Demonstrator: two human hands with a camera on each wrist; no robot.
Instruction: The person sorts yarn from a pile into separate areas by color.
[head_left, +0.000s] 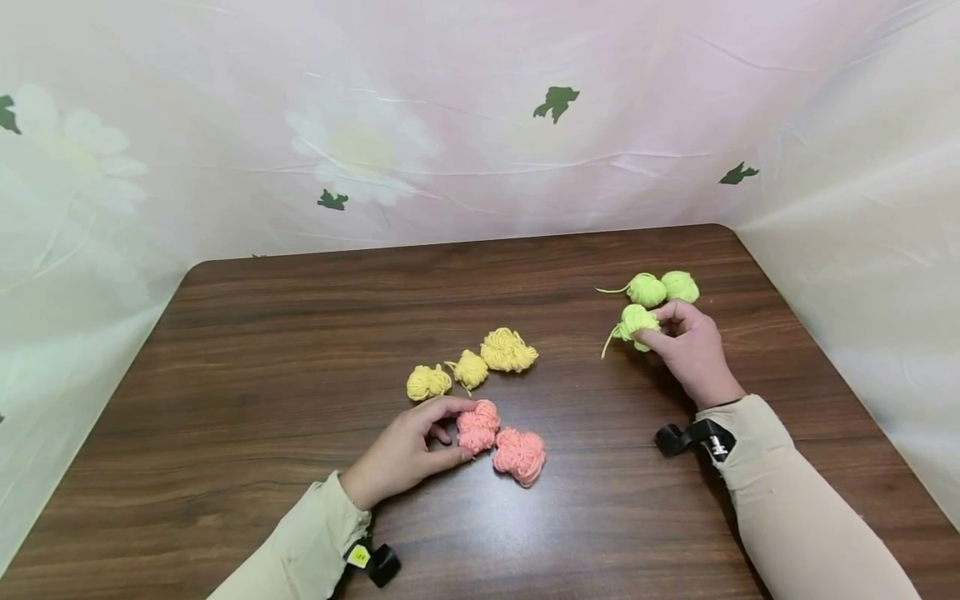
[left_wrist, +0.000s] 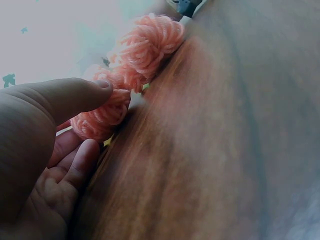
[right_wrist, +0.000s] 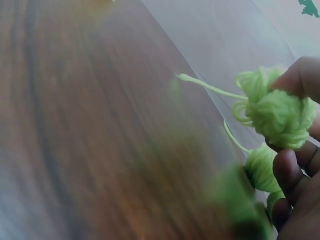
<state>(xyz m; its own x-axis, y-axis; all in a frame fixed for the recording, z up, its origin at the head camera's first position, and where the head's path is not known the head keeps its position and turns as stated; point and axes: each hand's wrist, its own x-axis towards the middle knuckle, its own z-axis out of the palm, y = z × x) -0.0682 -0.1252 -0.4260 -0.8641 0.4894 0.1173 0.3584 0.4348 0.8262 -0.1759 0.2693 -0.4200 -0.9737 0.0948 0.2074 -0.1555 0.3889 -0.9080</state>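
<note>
On my head feed, right of centre, the right hand (head_left: 697, 354) pinches a lime-green yarn ball (head_left: 634, 323) between thumb and fingers — two more green yarn balls (head_left: 647, 290) sit just above it. Near the lower middle, I see the left hand (head_left: 408, 446) gripping a coral yarn ball (head_left: 477, 427), thumb and fingers partly curled; another coral ball (head_left: 520, 457) lies beside it, lower right. Three yellow yarn balls (head_left: 508, 350) rest above on the wood-grain table (head_left: 285, 367).

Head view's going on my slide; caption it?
Left hand holds pink yarn, right hand green yarn; three yellow bundles lie nearby.
</note>
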